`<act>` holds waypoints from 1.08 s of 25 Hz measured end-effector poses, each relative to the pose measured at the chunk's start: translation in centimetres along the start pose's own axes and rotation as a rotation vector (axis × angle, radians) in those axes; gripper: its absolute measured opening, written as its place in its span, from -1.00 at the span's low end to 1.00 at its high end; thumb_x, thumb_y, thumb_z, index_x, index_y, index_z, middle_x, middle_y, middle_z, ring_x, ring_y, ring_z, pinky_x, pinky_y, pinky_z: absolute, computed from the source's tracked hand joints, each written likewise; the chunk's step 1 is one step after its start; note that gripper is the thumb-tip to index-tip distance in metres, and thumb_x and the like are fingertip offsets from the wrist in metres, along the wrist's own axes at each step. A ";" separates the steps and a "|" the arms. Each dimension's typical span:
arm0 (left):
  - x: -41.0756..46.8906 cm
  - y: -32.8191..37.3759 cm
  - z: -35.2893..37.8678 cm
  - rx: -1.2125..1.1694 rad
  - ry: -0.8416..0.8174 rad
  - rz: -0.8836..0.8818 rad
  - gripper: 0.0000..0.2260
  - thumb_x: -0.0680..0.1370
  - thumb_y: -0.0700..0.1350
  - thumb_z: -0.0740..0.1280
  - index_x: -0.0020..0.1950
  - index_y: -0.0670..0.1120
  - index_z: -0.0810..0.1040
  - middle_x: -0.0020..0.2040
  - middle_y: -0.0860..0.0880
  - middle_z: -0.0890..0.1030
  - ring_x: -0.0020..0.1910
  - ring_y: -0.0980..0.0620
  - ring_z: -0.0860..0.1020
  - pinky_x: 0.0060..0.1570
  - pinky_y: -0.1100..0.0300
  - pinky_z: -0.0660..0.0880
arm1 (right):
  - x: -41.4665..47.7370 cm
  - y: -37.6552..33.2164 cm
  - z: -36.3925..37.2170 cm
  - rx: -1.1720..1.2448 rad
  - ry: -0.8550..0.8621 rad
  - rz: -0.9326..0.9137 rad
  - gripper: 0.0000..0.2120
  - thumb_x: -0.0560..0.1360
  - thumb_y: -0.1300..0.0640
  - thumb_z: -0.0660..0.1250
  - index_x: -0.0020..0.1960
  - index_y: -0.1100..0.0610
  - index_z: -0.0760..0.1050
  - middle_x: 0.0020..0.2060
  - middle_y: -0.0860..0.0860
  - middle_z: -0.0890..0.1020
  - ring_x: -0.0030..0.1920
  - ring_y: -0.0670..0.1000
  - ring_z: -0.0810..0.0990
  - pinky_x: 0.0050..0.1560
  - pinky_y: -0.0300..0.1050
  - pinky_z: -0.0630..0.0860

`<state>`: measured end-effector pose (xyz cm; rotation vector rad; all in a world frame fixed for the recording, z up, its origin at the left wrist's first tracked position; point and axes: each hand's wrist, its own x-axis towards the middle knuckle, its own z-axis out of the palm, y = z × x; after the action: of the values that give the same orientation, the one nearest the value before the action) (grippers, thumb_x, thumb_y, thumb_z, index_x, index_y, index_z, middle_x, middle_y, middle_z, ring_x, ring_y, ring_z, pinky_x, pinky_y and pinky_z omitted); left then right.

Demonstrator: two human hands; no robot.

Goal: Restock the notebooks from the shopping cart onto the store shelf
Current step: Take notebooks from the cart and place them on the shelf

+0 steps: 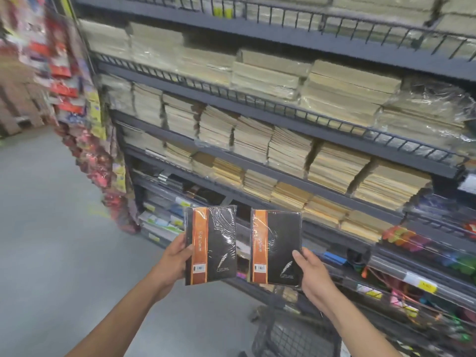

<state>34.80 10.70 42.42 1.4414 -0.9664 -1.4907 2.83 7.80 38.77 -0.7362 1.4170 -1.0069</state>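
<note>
Below us sits the cart (288, 336), and above it our left hand (173, 261) and right hand (313, 275) each close their grip on an upright black notebook, left (210, 244) and right (276, 247), before the shelf (283, 173).

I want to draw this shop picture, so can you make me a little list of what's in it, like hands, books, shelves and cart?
left hand: holds one black notebook with an orange band by its left edge
right hand: holds a matching second notebook at its lower right corner
notebooks: upright, side by side, apart, both in clear wrap
shelves: dark metal shelf unit, rows filled with tan paper stacks
cart: dark wire shopping cart below the hands, contents not clear
floor: grey
</note>
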 end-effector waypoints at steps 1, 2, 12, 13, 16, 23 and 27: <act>-0.6 -0.1 -2.5 -0.005 0.011 0.007 -0.78 0.72 -0.17 0.18 0.23 0.10 0.52 -0.07 0.21 0.74 -0.18 0.21 0.71 0.15 -0.21 0.56 | -0.7 0.2 2.4 -0.005 -0.022 -0.010 -0.79 0.66 0.18 0.22 0.23 0.10 0.55 0.11 0.04 0.72 0.21 0.09 0.64 0.36 0.15 0.45; -1.3 -0.3 -5.0 -0.009 0.029 0.010 -0.78 0.72 -0.18 0.18 0.22 0.10 0.53 -0.07 0.20 0.74 -0.18 0.21 0.70 0.16 -0.22 0.55 | -1.1 0.6 4.7 -0.010 -0.034 -0.018 -0.80 0.66 0.18 0.22 0.22 0.07 0.55 0.10 0.03 0.72 0.20 0.08 0.64 0.35 0.13 0.46; -6.4 -0.7 -21.0 -0.073 0.235 0.017 -0.77 0.73 -0.16 0.17 0.25 0.08 0.54 0.00 0.14 0.75 -0.17 0.18 0.72 -0.27 0.18 0.61 | -4.2 2.0 22.2 -0.079 -0.120 -0.047 -0.78 0.67 0.20 0.18 0.24 0.18 0.54 0.04 0.12 0.73 0.09 0.17 0.68 0.22 0.14 0.54; -6.6 -0.8 -22.0 -0.081 0.251 0.017 -0.77 0.73 -0.16 0.17 0.27 0.08 0.54 -0.01 0.14 0.75 -0.17 0.18 0.72 -0.29 0.20 0.60 | -4.0 1.9 23.4 -0.087 -0.133 -0.041 -0.78 0.68 0.19 0.18 0.23 0.17 0.54 0.03 0.12 0.73 0.08 0.18 0.68 0.21 0.15 0.54; -6.2 -0.7 -24.5 -0.103 0.297 0.009 -0.78 0.72 -0.17 0.18 0.27 0.04 0.54 -0.02 0.09 0.75 -0.19 0.18 0.72 -0.36 0.28 0.58 | -2.7 1.6 26.6 -0.101 -0.154 -0.017 -0.80 0.68 0.16 0.18 0.21 0.13 0.54 0.03 0.11 0.73 0.07 0.17 0.69 0.11 0.11 0.58; -0.6 0.5 -29.2 -0.085 0.358 -0.021 -0.77 0.72 -0.15 0.18 0.27 0.09 0.55 0.04 0.07 0.75 -0.09 0.13 0.73 -0.26 0.22 0.59 | 3.1 0.0 32.7 -0.097 -0.175 0.055 -0.80 0.67 0.15 0.19 0.21 0.13 0.54 0.09 0.17 0.71 0.15 0.25 0.65 0.29 0.33 0.48; 4.7 2.5 -30.6 -0.044 0.336 -0.045 -0.78 0.73 -0.11 0.19 0.32 0.06 0.53 0.06 0.06 0.75 -0.07 0.09 0.74 -0.24 0.19 0.58 | 7.0 -2.0 35.0 -0.088 -0.172 0.084 -0.79 0.68 0.14 0.18 0.24 0.13 0.52 0.05 0.16 0.72 0.09 0.24 0.68 0.24 0.36 0.51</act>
<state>65.44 6.02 41.63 1.6260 -0.6950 -1.2396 36.31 -4.70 39.67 -0.8020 1.3379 -0.8013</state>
